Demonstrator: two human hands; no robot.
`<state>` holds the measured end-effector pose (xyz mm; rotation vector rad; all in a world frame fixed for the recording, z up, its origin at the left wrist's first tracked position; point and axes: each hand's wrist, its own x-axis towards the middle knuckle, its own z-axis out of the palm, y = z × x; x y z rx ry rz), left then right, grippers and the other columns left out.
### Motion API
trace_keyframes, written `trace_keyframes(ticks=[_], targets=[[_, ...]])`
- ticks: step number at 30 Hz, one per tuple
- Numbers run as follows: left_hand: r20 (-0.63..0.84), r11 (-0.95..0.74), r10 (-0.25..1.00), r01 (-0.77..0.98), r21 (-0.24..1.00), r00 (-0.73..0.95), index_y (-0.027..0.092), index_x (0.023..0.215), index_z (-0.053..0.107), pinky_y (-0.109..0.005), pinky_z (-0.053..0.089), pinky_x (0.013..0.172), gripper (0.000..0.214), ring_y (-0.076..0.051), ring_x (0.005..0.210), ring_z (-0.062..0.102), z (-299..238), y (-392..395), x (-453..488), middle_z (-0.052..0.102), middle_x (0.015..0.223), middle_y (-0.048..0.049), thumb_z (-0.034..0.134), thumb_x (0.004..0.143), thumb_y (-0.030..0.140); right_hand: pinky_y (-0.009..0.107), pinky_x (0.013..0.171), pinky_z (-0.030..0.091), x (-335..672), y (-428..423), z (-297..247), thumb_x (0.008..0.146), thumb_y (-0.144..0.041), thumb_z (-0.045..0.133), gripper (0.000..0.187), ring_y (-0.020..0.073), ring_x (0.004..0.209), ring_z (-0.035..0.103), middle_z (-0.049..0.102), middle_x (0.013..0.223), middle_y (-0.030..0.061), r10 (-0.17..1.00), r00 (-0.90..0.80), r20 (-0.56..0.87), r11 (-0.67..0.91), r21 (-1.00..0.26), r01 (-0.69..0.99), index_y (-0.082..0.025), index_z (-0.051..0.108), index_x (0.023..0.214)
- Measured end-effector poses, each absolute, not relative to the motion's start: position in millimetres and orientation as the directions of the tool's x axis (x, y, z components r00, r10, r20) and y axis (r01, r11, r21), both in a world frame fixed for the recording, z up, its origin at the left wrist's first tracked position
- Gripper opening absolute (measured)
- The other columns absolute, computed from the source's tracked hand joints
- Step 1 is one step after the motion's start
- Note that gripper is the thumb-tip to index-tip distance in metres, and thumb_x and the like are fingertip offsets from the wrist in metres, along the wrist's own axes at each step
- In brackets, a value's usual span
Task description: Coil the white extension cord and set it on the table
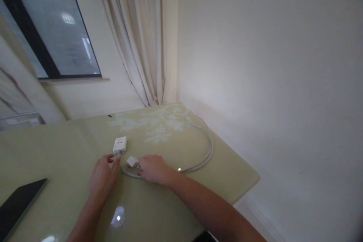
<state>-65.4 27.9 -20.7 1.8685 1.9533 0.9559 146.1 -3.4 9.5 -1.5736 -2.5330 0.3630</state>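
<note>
Head: glossy table (159, 211) beside wall (269, 64)

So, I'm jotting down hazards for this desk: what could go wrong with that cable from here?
The pale cable loops close to the edge of the table by the wall; nudged, it might slip over. It also passes beside the white plug at the right hand, where it could snag. The socket block sits just beyond the left hand, so a bump might slide it.
</note>
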Motion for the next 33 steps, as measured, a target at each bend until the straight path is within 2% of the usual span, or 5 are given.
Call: trace_keyframes(ticks=[6,10,17,26,33], targets=[[0.19,0.023,0.974,0.885,0.466,-0.126,0.01,0.108,0.068,-0.046,0.05,0.094,0.049,-0.037,0.105,0.069,-35,38,-78,0.073,0.111,-0.0237,0.045,0.087,0.047,0.031,0.065,0.055,123,15,-3,0.094,-0.036,0.06,0.025,0.0226,0.073,0.072,0.075,0.082,0.0109,0.925,-0.37,-0.086,0.25,-0.596,0.763,-0.016,0.069,0.083],[0.053,0.089,0.988,0.81,0.58,-0.147,0.017,0.094,0.069,-0.041,0.05,0.082,0.031,-0.035,0.094,0.071,-27,43,-77,0.076,0.096,-0.0158,0.053,0.081,0.039,0.018,0.043,0.035,127,29,9,0.095,-0.027,0.057,0.021,0.0072,0.041,0.045,0.058,0.057,-0.0043,0.966,-0.232,-0.117,-0.092,-0.989,0.115,-0.018,0.059,0.077],[-0.145,0.21,0.955,0.241,0.948,-0.26,0.019,0.079,0.06,-0.026,0.038,0.05,0.023,-0.017,0.053,0.051,-11,31,-65,0.053,0.056,0.0028,0.063,0.073,0.041,0.018,0.037,0.021,100,44,79,0.09,-0.031,0.062,0.016,0.0055,0.038,0.034,0.053,0.055,-0.0086,0.999,-0.01,-0.035,-0.033,-0.777,-0.628,-0.021,0.052,0.082],[-0.505,0.454,0.863,-0.478,0.752,0.026,0.015,0.087,0.061,-0.014,0.013,0.029,0.012,-0.004,0.029,0.018,9,22,-58,0.025,0.044,0.0141,0.055,0.092,0.025,0.021,0.051,0.036,43,43,18,0.076,-0.027,0.067,0.018,0.0098,0.053,0.044,0.05,0.056,-0.006,0.978,0.197,-0.071,0.023,-0.896,-0.443,-0.019,0.056,0.064],[-0.416,0.34,0.908,-0.654,0.676,0.042,0.016,0.089,0.063,-0.015,0.015,0.026,0.023,-0.005,0.026,0.019,16,19,-55,0.025,0.039,0.0135,0.051,0.1,0.032,0.027,0.062,0.044,46,42,2,0.074,-0.031,0.071,0.015,0.0151,0.061,0.055,0.059,0.061,-0.0026,0.931,0.351,-0.103,0.041,-0.925,-0.379,-0.019,0.064,0.066]])
